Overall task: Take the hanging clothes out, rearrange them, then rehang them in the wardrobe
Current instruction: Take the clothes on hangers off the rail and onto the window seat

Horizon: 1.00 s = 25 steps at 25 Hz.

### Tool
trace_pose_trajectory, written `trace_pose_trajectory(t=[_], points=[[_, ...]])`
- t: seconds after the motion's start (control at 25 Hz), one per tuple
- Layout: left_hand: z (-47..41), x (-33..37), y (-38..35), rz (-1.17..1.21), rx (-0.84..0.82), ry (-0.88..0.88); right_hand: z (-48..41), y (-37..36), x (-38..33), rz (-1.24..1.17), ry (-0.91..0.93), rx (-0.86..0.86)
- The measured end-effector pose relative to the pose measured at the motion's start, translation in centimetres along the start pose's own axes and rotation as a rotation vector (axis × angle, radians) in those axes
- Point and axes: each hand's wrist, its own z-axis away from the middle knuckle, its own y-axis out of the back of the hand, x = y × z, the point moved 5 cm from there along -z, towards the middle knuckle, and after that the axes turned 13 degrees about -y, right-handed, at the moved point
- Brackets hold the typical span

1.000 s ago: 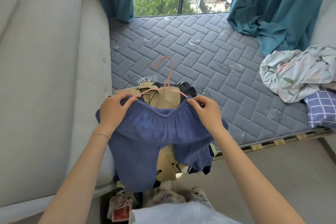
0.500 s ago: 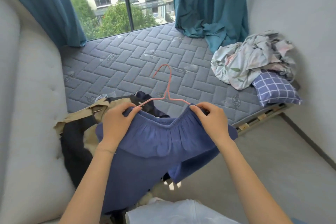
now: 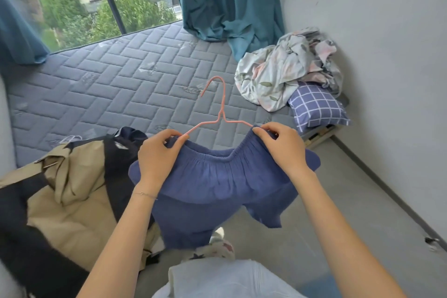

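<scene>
The pair of blue crinkled-cotton shorts with a gathered elastic waistband hangs in the air in front of the person, over the edge of the grey quilted mattress and the floor, with the legs drooping free. The left hand has a narrow pinching grip on one end of the waistband together with the sloping shoulder of the thin pink wire hanger. The right hand pinches the other end of the waistband where the hanger's far shoulder disappears under its fingers. The hook stands up loose between them, caught on nothing. The likely trouble is slippage: the elastic is stretched over smooth, sloping wire, so if either pinch eases, the band may slide off inwards and drop the shorts. The light hanger could also twist in the hands. No wardrobe is in view, so the carry to it is a further chance for the shorts to slip off. A tan coat tangled with a dark garment lies heaped on the left. No brand, label or legible writing shows anywhere.
</scene>
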Motion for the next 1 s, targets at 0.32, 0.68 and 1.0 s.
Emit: trace_pose_trajectory(t=[0.32,0.68,1.0], points=[[-8.2,0.7,-11.0,0.030,-0.013,0.076,-13.0,2.5,3.2,0.107,-0.028,-0.028],[-14.3,1.2,-18.7,-0.010,-0.042,0.232,-23.9,4.0,5.1,0.182,-0.019,-0.086],[-15.8,1.8,-20.5,-0.083,0.048,0.317,-30.7,2.3,5.5,0.130,0.026,-0.314]])
